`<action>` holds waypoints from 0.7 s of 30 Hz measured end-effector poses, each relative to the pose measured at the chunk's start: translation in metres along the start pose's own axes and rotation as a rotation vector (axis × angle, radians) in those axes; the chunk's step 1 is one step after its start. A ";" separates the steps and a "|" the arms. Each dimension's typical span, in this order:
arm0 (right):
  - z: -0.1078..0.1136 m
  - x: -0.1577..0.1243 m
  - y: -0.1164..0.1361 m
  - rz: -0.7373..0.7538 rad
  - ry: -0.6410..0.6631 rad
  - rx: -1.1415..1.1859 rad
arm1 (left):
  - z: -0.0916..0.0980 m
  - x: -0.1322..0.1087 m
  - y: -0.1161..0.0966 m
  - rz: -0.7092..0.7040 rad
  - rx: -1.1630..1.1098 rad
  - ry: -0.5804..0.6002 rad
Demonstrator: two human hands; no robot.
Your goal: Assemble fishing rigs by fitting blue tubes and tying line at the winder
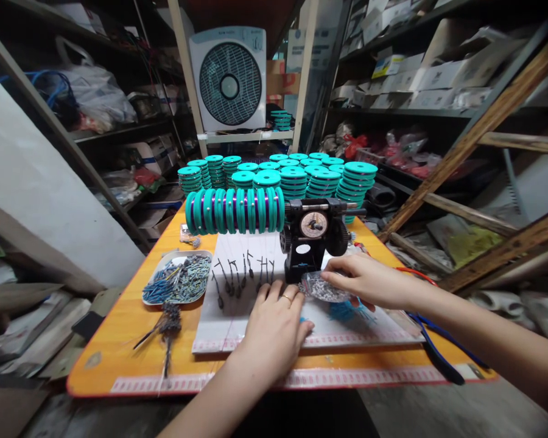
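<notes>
On the white board, we reach into a bag of small beads.
Our right hand (369, 281) pinches at the bag (325, 287), just under its fingertips; our left hand (274, 322) lies flat, fingers spread, left of it.

2 hands are in view, the left hand (274, 328) and the right hand (369, 281). 1 ring (287, 298) sits on a finger of the left. 1 black winding machine (311, 238) carries 1 round dial (313, 224) and 1 row of teal spools (235, 210), about 10 in it. Behind stand roughly 15 stacks of teal spools (296, 173); the spools in each are too many to count. 1 tray of blue pieces (178, 278), 1 dish of small grey bits (324, 287), 1 white mat (301, 331), about 9 dark hanging weights (242, 274), 1 orange table (119, 340), 1 box fan (229, 79).
</notes>
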State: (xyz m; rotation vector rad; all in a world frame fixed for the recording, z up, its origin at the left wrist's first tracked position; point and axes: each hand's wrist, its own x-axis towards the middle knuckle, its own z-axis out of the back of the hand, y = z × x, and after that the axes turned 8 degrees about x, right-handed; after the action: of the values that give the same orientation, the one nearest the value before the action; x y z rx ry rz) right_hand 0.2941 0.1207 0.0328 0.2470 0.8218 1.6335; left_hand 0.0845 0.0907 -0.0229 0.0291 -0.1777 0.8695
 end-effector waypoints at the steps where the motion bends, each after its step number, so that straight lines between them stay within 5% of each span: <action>1: -0.001 0.000 -0.001 0.004 -0.004 0.001 | 0.000 0.000 0.000 0.002 0.000 -0.002; 21: 0.000 -0.002 0.014 -0.004 0.025 0.023 | 0.004 -0.004 -0.001 0.000 -0.034 0.016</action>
State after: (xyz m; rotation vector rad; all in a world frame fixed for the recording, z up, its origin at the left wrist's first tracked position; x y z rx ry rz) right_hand 0.2838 0.1191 0.0423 0.2410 0.8598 1.6271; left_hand 0.0828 0.0866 -0.0197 -0.0098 -0.1773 0.8660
